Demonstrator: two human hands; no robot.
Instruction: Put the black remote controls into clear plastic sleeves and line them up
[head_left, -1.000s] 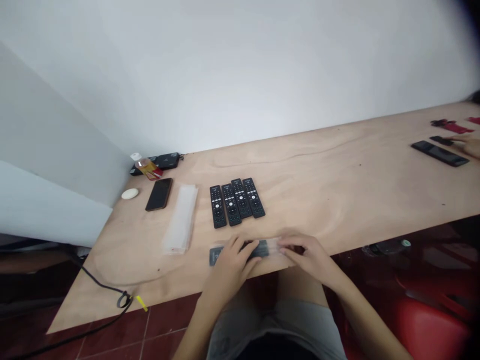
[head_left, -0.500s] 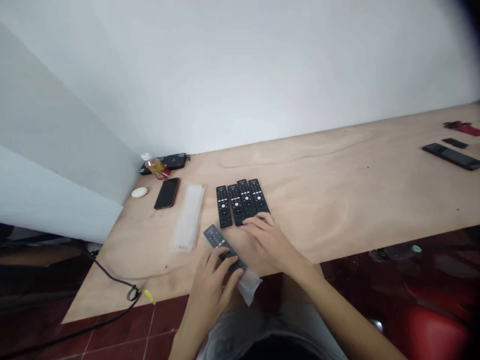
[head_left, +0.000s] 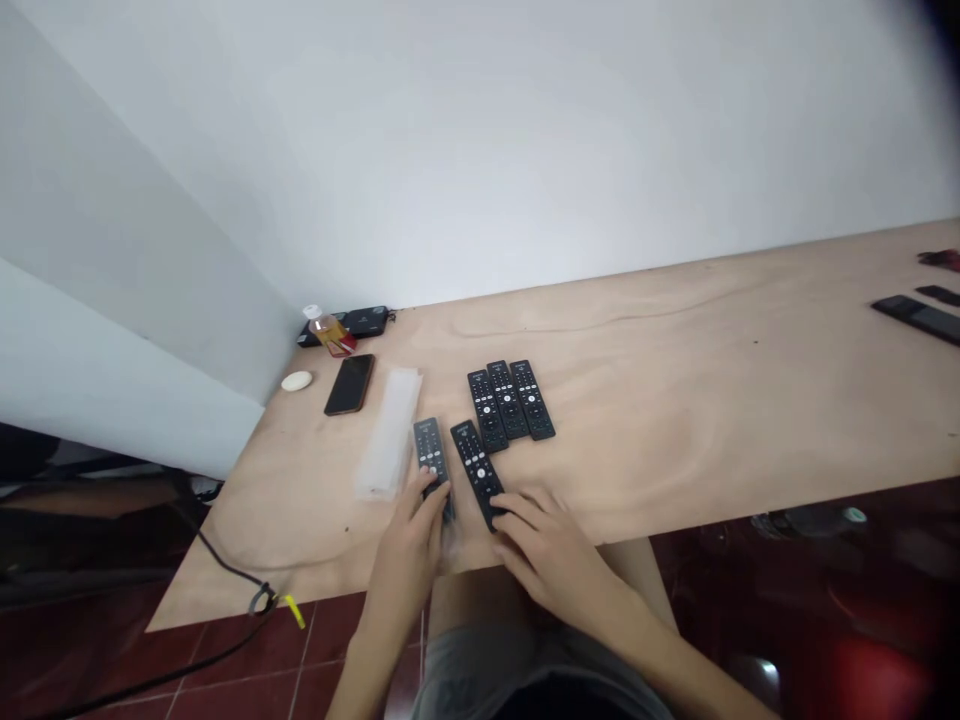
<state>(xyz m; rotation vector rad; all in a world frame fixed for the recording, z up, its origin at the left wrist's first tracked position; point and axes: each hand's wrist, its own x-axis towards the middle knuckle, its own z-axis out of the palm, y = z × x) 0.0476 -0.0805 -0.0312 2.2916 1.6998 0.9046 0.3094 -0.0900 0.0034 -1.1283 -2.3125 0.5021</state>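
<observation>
One bare remote (head_left: 477, 462), near end at right grip (head_left: 546, 545).

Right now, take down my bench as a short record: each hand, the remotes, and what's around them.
Left hand: holding a sleeved remote
Right hand: fingers touching the near end of a bare remote
Other remotes: three, side by side, beyond the bare one
Clear sleeves: lying left of the sleeved remote
Farther left: phone, white round object
Near the wall: bottle
</observation>
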